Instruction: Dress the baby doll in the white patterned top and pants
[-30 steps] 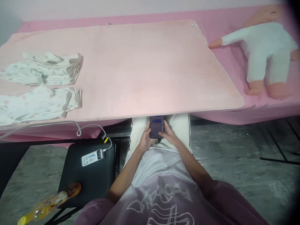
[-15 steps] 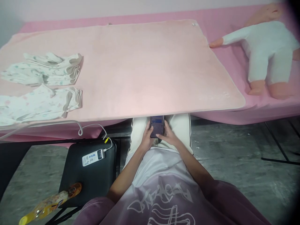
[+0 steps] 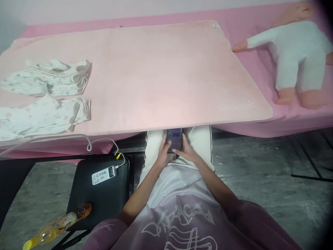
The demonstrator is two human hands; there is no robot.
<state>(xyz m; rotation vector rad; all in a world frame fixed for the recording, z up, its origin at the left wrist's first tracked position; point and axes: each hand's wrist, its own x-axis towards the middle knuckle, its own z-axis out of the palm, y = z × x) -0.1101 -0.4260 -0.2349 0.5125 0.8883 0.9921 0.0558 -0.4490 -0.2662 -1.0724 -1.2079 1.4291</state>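
Note:
A dark phone with a lit screen is held upright over my lap, its top end close to the table's front edge. My left hand grips its left side, the thumb on the screen. Around the right side is my right hand, with its thumb over the lower part of the phone. A pale pink mat lies on the table just beyond both hands. Folded white printed baby clothes rest in stacks on the mat's left part.
A doll in white lies on the pink cloth at the right. To my left, a black stool bears a white power bank with a cable and a yellow-capped bottle. Metal legs stand at the right.
The view has shifted very slightly. Both hands still hold the phone, and my left thumb has moved a little on the screen.

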